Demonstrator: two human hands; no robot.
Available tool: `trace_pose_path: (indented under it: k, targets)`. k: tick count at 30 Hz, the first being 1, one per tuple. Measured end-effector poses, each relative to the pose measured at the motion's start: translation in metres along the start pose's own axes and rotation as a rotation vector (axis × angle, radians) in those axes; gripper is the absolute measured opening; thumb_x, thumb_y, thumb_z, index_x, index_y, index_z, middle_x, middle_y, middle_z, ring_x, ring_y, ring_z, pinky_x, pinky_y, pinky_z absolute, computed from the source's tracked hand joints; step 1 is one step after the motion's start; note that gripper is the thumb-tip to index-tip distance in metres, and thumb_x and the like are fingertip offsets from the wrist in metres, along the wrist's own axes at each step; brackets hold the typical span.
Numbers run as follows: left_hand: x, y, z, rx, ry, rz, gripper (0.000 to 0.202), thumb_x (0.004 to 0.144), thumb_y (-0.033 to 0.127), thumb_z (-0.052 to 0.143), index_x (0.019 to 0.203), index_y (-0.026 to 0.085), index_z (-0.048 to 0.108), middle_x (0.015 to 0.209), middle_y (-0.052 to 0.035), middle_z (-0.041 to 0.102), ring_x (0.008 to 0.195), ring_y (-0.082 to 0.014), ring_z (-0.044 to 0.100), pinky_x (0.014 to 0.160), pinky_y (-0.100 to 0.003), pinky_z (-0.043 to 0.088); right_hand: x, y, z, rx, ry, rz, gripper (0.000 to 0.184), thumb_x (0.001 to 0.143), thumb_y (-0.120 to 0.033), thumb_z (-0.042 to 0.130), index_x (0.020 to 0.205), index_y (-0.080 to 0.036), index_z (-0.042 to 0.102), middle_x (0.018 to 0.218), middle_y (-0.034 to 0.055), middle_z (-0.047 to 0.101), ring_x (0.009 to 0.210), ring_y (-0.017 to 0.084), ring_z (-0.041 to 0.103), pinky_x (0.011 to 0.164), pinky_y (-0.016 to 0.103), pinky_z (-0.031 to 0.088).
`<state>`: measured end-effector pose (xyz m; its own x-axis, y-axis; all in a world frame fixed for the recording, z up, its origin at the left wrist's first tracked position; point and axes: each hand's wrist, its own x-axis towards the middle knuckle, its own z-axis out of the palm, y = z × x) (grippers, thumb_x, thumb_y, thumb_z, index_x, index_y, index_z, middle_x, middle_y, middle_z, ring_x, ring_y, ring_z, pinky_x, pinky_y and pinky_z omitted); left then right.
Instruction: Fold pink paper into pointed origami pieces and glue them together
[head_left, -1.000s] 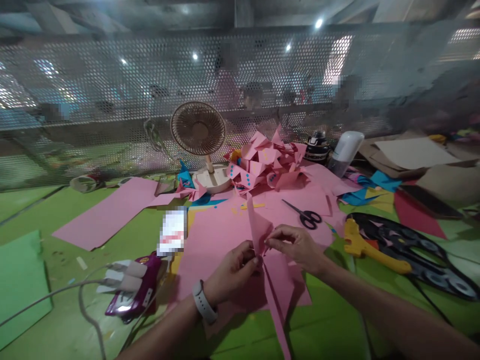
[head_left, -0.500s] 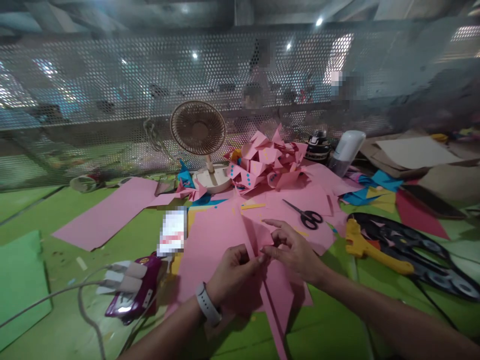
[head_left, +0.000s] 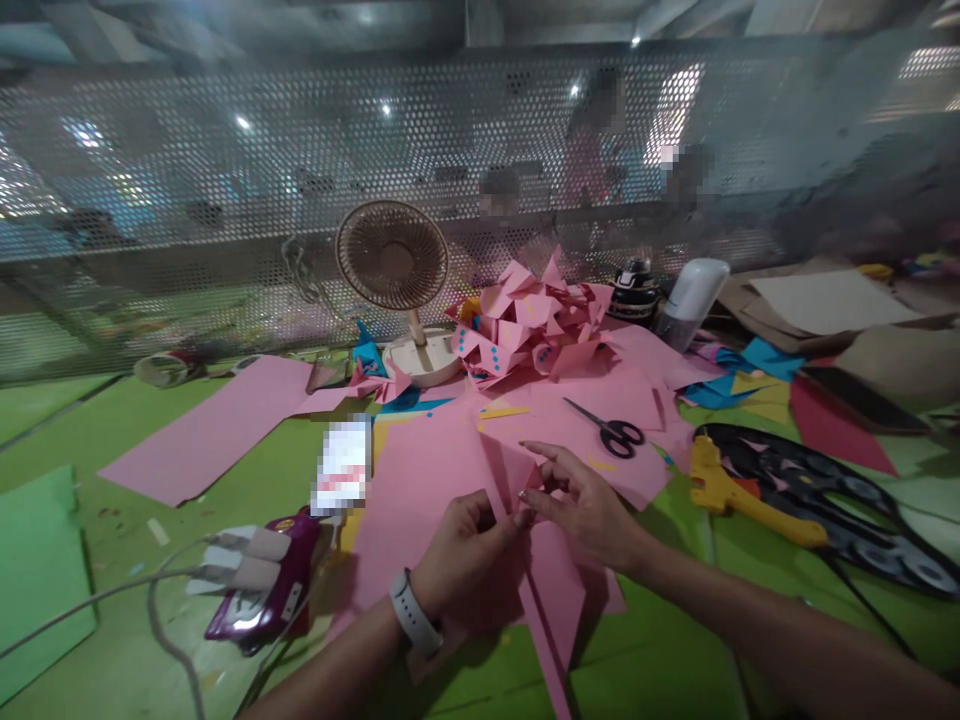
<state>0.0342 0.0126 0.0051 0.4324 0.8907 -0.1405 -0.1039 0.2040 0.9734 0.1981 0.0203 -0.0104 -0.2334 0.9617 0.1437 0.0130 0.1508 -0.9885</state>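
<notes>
A: Where is the folded pink paper (head_left: 555,590)?
B: Just right of the lower centre, its narrow folded strip running down to the bottom edge of the frame.
A: And the hands?
B: Both are on it. The left hand (head_left: 465,545) pinches it between thumb and fingers; the right hand (head_left: 596,515) grips a flap close to the left thumb, index finger stretched out. Some fingertips are hidden.
A: What lies under them?
B: Flat pink sheets (head_left: 420,480), on a green worktop (head_left: 637,650).
A: Anything beside those?
B: Black-handled scissors (head_left: 606,427) rest on pink paper, right of centre. A yellow tool (head_left: 757,508) lies further right, on a black tray. At lower left, white plugs (head_left: 262,555) sit in a purple power unit (head_left: 289,585).
A: Farther back?
B: A heap of folded pink pieces (head_left: 536,320) around the middle, beside a small fan (head_left: 394,255). A perforated partition (head_left: 225,170) spans the upper frame.
</notes>
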Motion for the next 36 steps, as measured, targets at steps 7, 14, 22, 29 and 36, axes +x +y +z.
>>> trace_pose_path:
  k: [7,14,22,29,36]
  targets:
    - [0.0,-0.0022,-0.0022,-0.032,0.006,-0.029,0.033,0.071,0.041,0.068,0.08,0.01,0.064,0.068,-0.0055,0.062,0.057,-0.0113,0.051,0.054,-0.023,0.038,0.0026,0.0,-0.0039,0.042,0.004,0.012,0.044,0.08,-0.033,0.059,0.119,-0.021,0.043,0.076,-0.0017,0.052,0.071,0.013,0.056,0.063,0.028,0.053]
    - [0.0,0.0024,-0.0036,0.03,0.005,-0.028,0.031,0.07,0.041,0.069,0.075,0.01,0.064,0.061,-0.0028,0.059,0.053,-0.0092,0.047,0.05,-0.021,0.035,0.0029,0.0001,-0.0029,0.102,-0.047,-0.016,0.041,0.083,-0.031,0.055,0.121,-0.022,0.041,0.076,-0.0026,0.05,0.067,0.011,0.056,0.065,0.028,0.052]
    - [0.0001,0.002,-0.0049,0.023,-0.01,-0.03,0.028,0.072,0.037,0.068,0.071,0.009,0.062,0.056,0.0003,0.053,0.05,-0.0065,0.041,0.048,-0.02,0.029,0.0022,0.0,-0.0019,0.166,-0.032,-0.001,0.039,0.082,-0.028,0.057,0.118,-0.022,0.044,0.074,-0.0039,0.045,0.066,0.01,0.052,0.062,0.025,0.051]
    - [-0.0025,0.0012,-0.0006,-0.066,-0.011,-0.115,0.03,0.07,0.038,0.07,0.068,0.009,0.064,0.052,0.0002,0.051,0.046,-0.0064,0.04,0.045,-0.02,0.029,-0.0003,-0.0003,0.0001,0.076,-0.013,0.031,0.038,0.081,-0.03,0.059,0.115,-0.019,0.047,0.067,-0.0052,0.046,0.059,0.009,0.051,0.056,0.023,0.047]
    - [-0.002,0.0004,-0.0068,0.029,-0.04,-0.133,0.037,0.071,0.044,0.067,0.073,0.007,0.066,0.049,-0.0006,0.052,0.041,-0.0064,0.04,0.041,-0.02,0.028,-0.0013,-0.0072,-0.0013,0.108,-0.033,0.093,0.041,0.082,-0.039,0.057,0.115,-0.017,0.046,0.067,-0.0043,0.051,0.06,0.011,0.056,0.061,0.026,0.049]
